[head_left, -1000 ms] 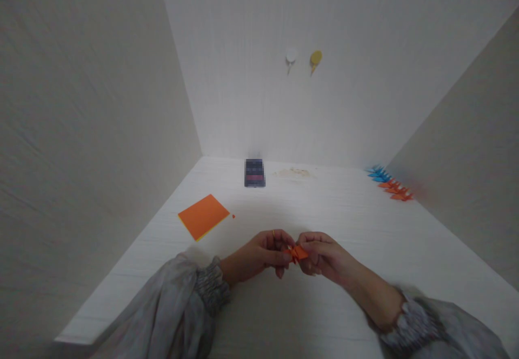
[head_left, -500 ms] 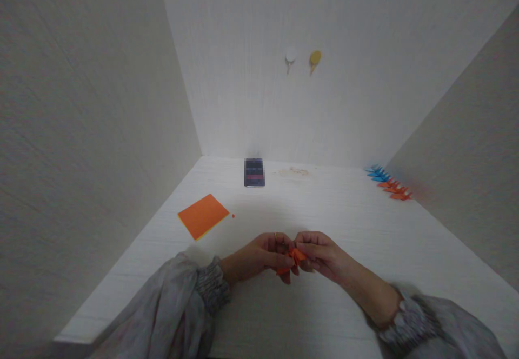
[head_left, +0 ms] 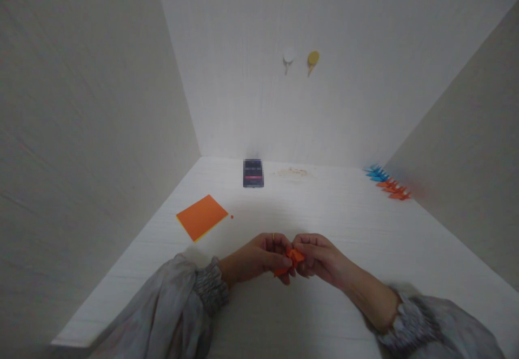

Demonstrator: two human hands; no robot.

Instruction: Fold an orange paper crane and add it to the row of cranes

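Observation:
Between my two hands is a small folded piece of orange origami paper (head_left: 297, 256), partly covered by fingers. My left hand (head_left: 271, 255), with a ring on one finger, pinches its left side between thumb and fingers. On the other side my right hand (head_left: 317, 251) grips the paper with thumb and fingertips. The fingertips of both hands nearly meet above the white table. The exact folded shape cannot be made out. To the left lies a stack of square orange paper (head_left: 202, 217) with a yellow edge, a tiny orange dot (head_left: 232, 217) beside it.
A dark, blurred-out flat object (head_left: 253, 173) sits near the back wall. Along the right wall stand several folded blue paper figures (head_left: 377, 173) and orange paper figures (head_left: 393, 189) in a row. A white hook (head_left: 288, 56) and a yellow hook (head_left: 313, 58) are on the back wall.
My fingers have shifted slightly on the orange paper, and a bit more of it shows between the thumbs. Both hands keep their hold; the view has moved very little.

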